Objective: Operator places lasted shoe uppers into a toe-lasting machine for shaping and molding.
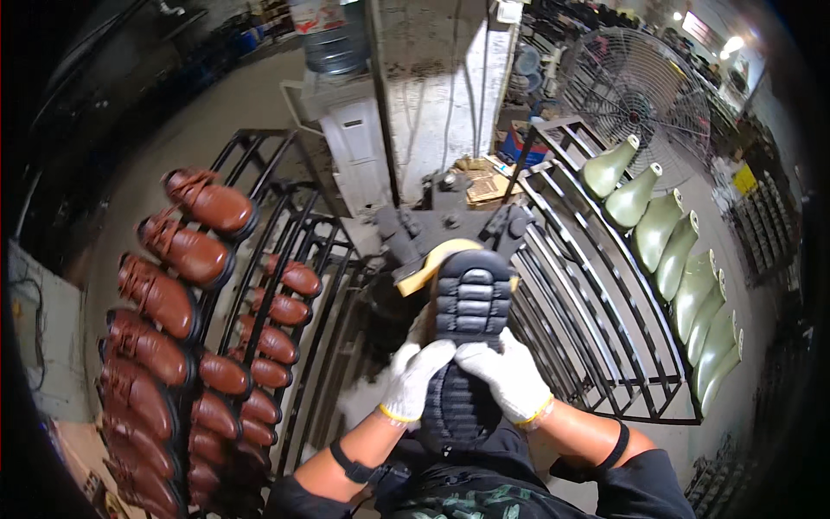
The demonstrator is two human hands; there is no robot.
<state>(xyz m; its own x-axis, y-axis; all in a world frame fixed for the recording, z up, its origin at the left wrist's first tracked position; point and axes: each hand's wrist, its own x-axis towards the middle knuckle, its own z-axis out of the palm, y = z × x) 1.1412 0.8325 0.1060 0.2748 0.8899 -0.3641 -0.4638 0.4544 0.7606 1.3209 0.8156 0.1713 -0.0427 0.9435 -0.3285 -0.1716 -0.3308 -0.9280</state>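
A shoe (472, 298) is turned with its black ridged sole up, in the middle of the head view. My left hand (413, 381), in a white knit glove, grips its left side with the thumb on the sole's waist. From the other side my right hand (512, 376), gloved alike, holds it the same way. Both sets of fingers are largely hidden under the shoe. One end of the sole rests close to a curved yellow pad (441, 258) on a dark metal machine (445, 221). Whether the shoe touches the pad, I cannot tell.
On my left, a black metal rack (259, 164) bears rows of brown leather shoes (177, 251). A second rack (596, 285) on my right carries green shoe lasts (683, 233) along its far side. Behind stand a water dispenser (350, 130), a white pillar (432, 95) and a large fan (635, 104).
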